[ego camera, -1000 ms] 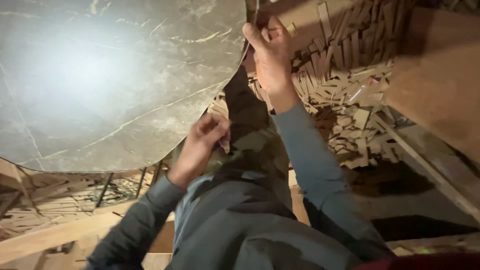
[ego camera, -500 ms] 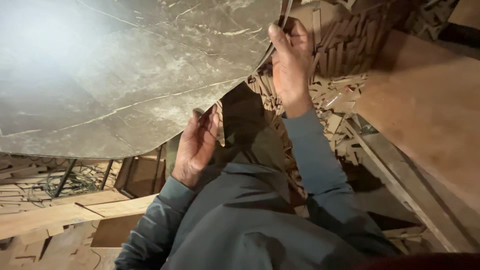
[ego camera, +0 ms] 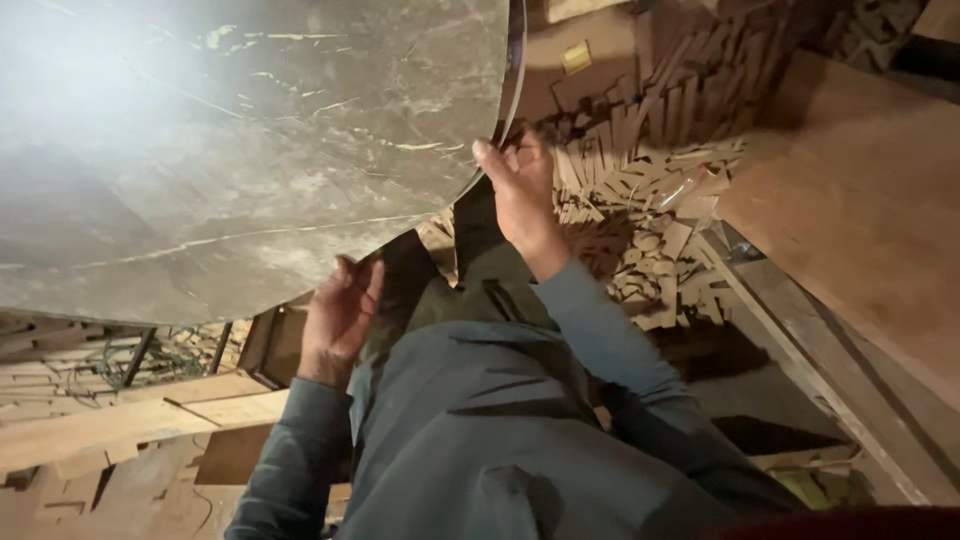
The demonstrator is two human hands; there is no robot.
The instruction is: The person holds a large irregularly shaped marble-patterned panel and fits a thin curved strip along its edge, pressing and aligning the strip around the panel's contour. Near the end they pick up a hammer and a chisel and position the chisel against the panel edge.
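Two Hands on the Edge of a Round Slab

We observed a large round slab (ego camera: 250, 150), grey with pale marble-like veins, filling the upper left of the view. It was held close to the camera, with its curved edge running from the top centre down toward the lower left. Bright glare washed out its upper left part.

Right hand (ego camera: 520, 190): we found it at the slab's right edge, thumb on the near face and fingers curled behind the rim. The grip was closed on the slab.

Left hand (ego camera: 340, 310): we found it at the slab's lower edge, palm turned toward the rim and fingers touching it. We could not tell whether the fingers wrapped the edge or only rested against it.

Both arms wore grey-blue sleeves (ego camera: 600, 350), and the person's dark trousers (ego camera: 480, 250) showed between the hands.

Surroundings:
- A heap of short wood offcuts (ego camera: 650, 200) lay on the floor just beyond the right hand.
- A broad brown board (ego camera: 860, 200) lay at the right, with a narrow wooden rail (ego camera: 800, 340) beside it.
- Pale planks (ego camera: 120, 420) lay at the lower left, below the slab.
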